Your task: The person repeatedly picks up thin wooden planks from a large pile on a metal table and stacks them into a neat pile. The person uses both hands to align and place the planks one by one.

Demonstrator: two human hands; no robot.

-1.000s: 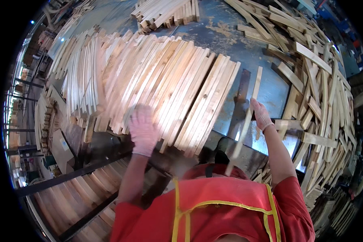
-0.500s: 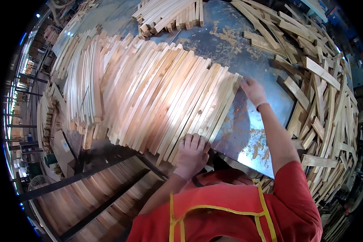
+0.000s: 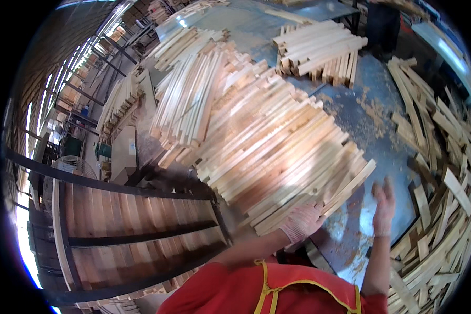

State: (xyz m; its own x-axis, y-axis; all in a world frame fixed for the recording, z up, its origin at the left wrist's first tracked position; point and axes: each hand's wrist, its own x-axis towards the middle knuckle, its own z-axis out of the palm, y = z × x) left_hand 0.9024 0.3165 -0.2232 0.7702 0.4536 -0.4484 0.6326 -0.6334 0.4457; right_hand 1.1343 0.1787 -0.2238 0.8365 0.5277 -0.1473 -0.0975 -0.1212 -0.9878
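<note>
A workshop with a blue metal counter dusted with sawdust, heaped with cut wood. Nearest, the gloved left hand presses its grip, fingers together, on the near ends of a broad stack of pale wooden slats. The right hand hovers beside it above bare counter, fingers spread apart and blurred, holding nothing. To the right, a loose pile of offcuts crowds the counter edge. Farther back sits a bundle of square sticks. Left, a dark metal rack holds boards.
</note>
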